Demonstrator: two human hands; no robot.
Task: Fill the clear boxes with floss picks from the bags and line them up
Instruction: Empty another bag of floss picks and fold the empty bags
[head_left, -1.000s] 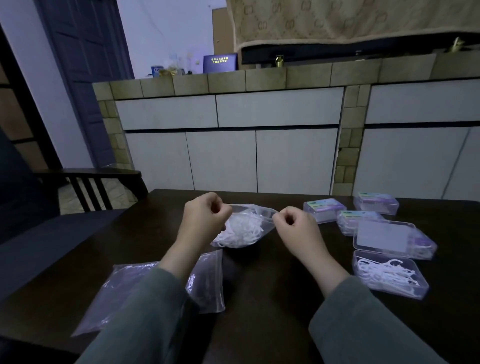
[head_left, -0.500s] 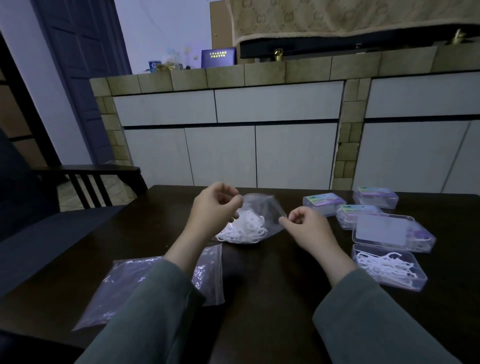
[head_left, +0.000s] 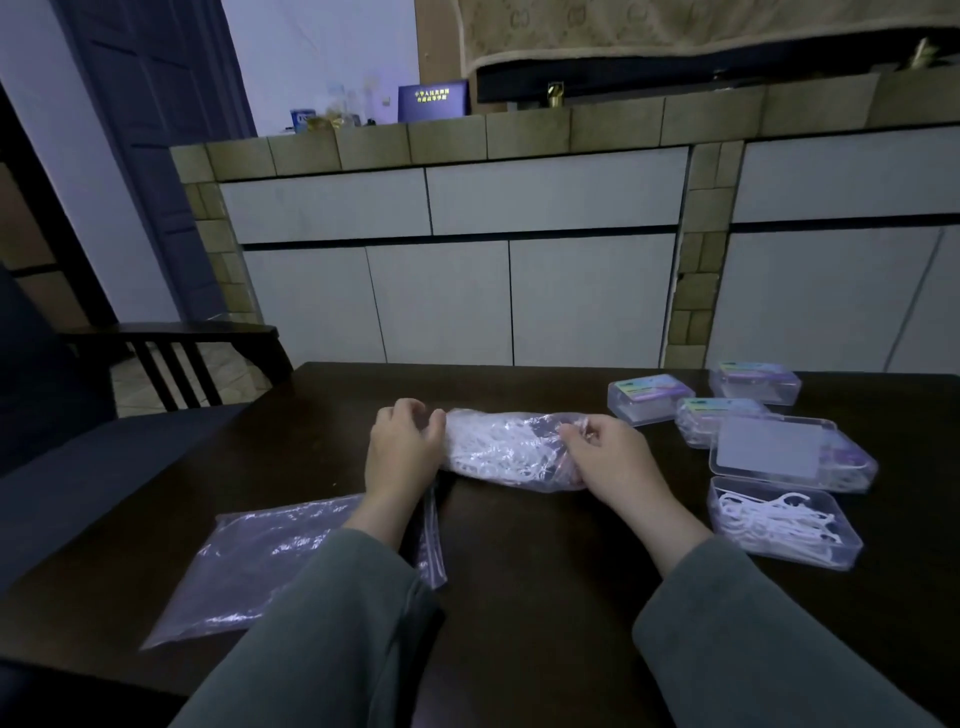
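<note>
A clear plastic bag of white floss picks (head_left: 506, 449) lies on its side across the middle of the dark table (head_left: 519, 571). My left hand (head_left: 400, 452) pinches its left end. At the bag's right end, my right hand (head_left: 613, 462) holds the plastic with curled fingers. To the right an open clear box (head_left: 784, 525) holds a loose heap of floss picks, its lid (head_left: 779, 454) lying just behind it. Three shut labelled boxes stand further back: one (head_left: 649, 397), another (head_left: 717, 418) and a third (head_left: 756, 382).
A flat plastic bag (head_left: 270, 561) lies at the near left, partly under my left sleeve. A dark chair (head_left: 171, 353) stands off the table's left edge. White cabinets under a tiled counter run behind the table.
The bag of picks was held up between both hands; now it lies lower, stretched sideways on the table, with my hands further apart at its two ends.
</note>
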